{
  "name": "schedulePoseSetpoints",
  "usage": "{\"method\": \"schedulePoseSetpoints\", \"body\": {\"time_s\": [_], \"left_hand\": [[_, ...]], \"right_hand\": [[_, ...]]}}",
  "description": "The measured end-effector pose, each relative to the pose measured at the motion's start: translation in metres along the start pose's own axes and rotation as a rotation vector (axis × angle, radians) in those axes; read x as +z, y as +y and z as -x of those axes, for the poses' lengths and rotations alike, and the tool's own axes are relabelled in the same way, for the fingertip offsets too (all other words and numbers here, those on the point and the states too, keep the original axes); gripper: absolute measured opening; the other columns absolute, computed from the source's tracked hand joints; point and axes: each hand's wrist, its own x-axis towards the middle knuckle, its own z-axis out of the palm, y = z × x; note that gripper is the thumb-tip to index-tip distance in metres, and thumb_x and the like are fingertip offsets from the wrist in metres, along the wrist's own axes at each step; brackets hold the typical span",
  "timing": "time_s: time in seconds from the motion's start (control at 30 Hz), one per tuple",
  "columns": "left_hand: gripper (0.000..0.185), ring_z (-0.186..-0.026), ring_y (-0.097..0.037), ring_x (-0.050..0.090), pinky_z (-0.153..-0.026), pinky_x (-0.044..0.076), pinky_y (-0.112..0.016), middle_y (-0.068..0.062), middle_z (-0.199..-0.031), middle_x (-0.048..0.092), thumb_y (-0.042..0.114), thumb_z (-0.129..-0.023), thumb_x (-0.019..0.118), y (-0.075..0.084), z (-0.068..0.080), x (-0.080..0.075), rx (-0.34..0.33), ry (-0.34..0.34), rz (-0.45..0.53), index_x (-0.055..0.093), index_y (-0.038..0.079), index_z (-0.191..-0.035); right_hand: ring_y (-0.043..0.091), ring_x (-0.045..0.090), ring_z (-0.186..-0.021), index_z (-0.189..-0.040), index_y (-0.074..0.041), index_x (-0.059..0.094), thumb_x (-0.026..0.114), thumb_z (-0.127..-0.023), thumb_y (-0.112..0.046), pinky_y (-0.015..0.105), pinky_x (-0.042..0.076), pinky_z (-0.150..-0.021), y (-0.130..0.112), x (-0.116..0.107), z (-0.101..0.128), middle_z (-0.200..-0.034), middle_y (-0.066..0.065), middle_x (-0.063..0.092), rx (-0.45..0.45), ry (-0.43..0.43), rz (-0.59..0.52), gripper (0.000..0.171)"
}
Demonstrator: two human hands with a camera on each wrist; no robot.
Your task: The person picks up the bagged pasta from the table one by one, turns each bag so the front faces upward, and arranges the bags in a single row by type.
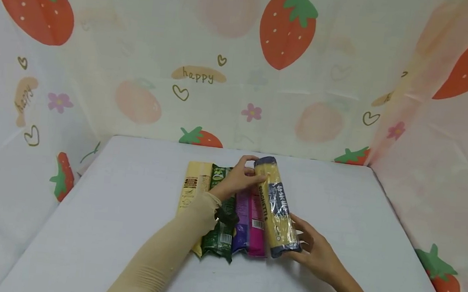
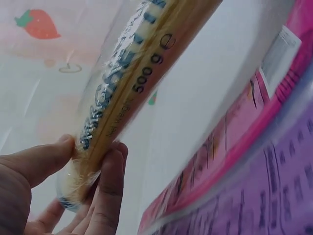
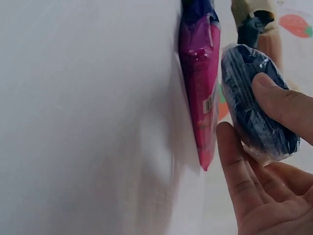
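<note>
Both hands hold a clear-wrapped pack of spaghetti (image 1: pixel 272 205) with dark blue ends, tilted with its top leaning left. At the upper end, my left hand (image 1: pixel 240 180) pinches it between thumb (image 2: pixel 49 156) and fingers. My right hand (image 1: pixel 314 252) grips the lower end; in the right wrist view its thumb (image 3: pixel 283 105) lies on the blue end (image 3: pixel 259 98) and the fingers are underneath. Just left of the spaghetti lies a purple and pink packet (image 1: pixel 256 240), partly covered by it in the head view. My left forearm crosses over a dark green packet (image 1: pixel 218 239).
A pale yellow packet (image 1: pixel 190 184) lies leftmost in the row, beside the green one. All the packets lie on a white-covered table (image 1: pixel 131 178). A strawberry-print curtain (image 1: pixel 235 39) surrounds the table at the back and both sides.
</note>
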Motion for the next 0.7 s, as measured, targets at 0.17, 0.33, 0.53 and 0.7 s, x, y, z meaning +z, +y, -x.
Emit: {"method": "schedulePoseSetpoints", "body": {"time_s": [0.17, 0.33, 0.53, 0.7], "left_hand": [[0.079, -0.127, -0.041, 0.064, -0.104, 0.053, -0.056, -0.029, -0.146, 0.059, 0.023, -0.102, 0.078, 0.003, -0.005, 0.008, 0.011, -0.004, -0.041, 0.034, 0.018, -0.168], [0.079, -0.117, -0.039, 0.070, -0.101, 0.055, -0.058, -0.030, -0.153, 0.052, 0.018, -0.102, 0.077, 0.004, -0.010, 0.018, 0.002, -0.007, 0.021, 0.032, 0.018, -0.166], [0.058, -0.108, -0.034, 0.075, -0.097, 0.056, -0.059, -0.025, -0.151, 0.056, 0.017, -0.104, 0.074, 0.003, -0.017, 0.031, -0.007, 0.007, 0.057, 0.045, 0.013, -0.154], [0.054, -0.123, -0.035, 0.069, -0.100, 0.056, -0.058, -0.023, -0.148, 0.060, 0.014, -0.103, 0.075, -0.001, -0.023, 0.040, -0.017, -0.003, 0.026, 0.056, 0.014, -0.153]], "right_hand": [[0.036, 0.066, -0.125, -0.167, -0.012, 0.037, 0.090, -0.088, -0.009, 0.036, 0.058, -0.103, 0.003, -0.005, 0.001, -0.150, 0.025, 0.055, 0.004, -0.009, -0.005, 0.095], [0.041, 0.063, -0.129, -0.168, -0.010, 0.036, 0.085, -0.091, -0.001, 0.033, 0.057, -0.103, 0.007, -0.010, 0.002, -0.153, 0.028, 0.051, 0.004, -0.016, -0.037, 0.092], [0.047, 0.060, -0.131, -0.167, -0.004, 0.035, 0.082, -0.092, 0.004, 0.027, 0.057, -0.100, 0.010, -0.013, -0.001, -0.157, 0.031, 0.046, -0.004, 0.007, -0.088, 0.089], [0.052, 0.055, -0.137, -0.167, -0.002, 0.033, 0.081, -0.094, 0.002, 0.023, 0.057, -0.098, 0.009, -0.017, -0.004, -0.160, 0.033, 0.043, 0.015, 0.028, -0.085, 0.087]]}}
